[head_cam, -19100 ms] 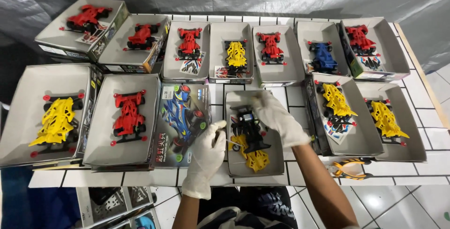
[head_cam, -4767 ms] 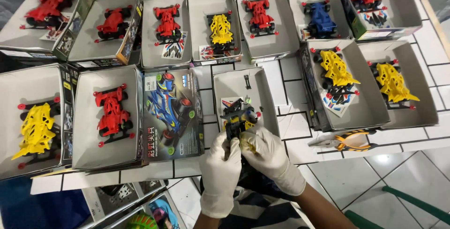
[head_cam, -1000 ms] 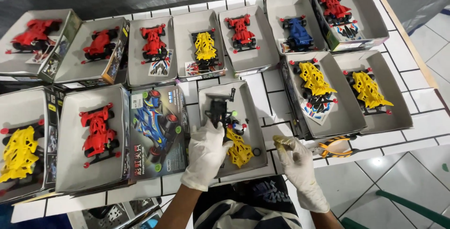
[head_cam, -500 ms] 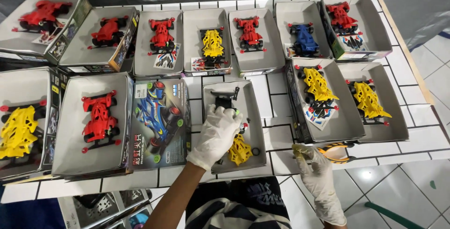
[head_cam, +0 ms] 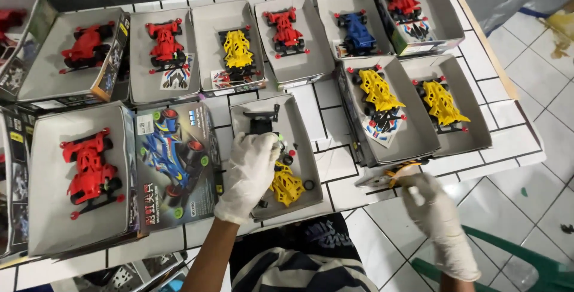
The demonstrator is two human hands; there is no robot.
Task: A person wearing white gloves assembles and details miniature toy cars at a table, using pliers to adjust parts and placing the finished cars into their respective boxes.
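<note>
Left hand clamped on black chassis — right hand gripping pliers, boxed toy cars around.

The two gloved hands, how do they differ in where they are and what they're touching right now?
The left hand lies palm down inside the open grey box at the table's middle, covering a black car chassis beside a loose yellow car body. The right hand is off to the side at the table edge, fingers on the yellow-handled pliers, outside any box. Both wear white gloves.
</note>
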